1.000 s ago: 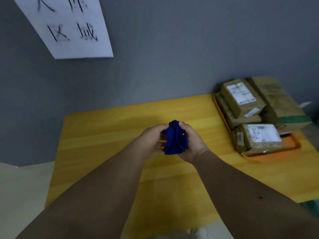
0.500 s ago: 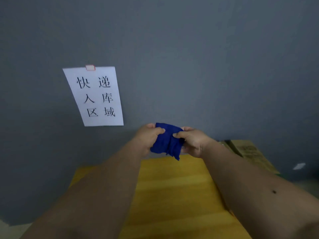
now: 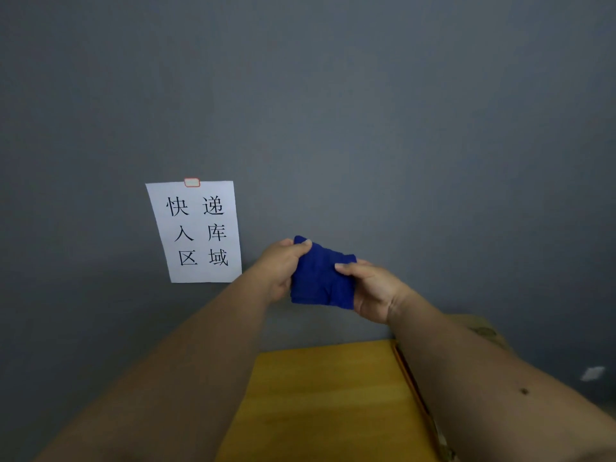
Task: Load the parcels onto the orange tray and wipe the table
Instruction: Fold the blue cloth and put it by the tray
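Above the table, left hand and right hand pinch the blue cloth, stretched crosswise.

Person, two forearms in view, both bare from the lower edge of the picture up to the wrists; no sleeve, watch, band or glove shows on either. Left hand and right hand: bare, no rings visible, thumbnails short and unpainted. Right forearm: one small dark mole on its upper side, partway between wrist and elbow.
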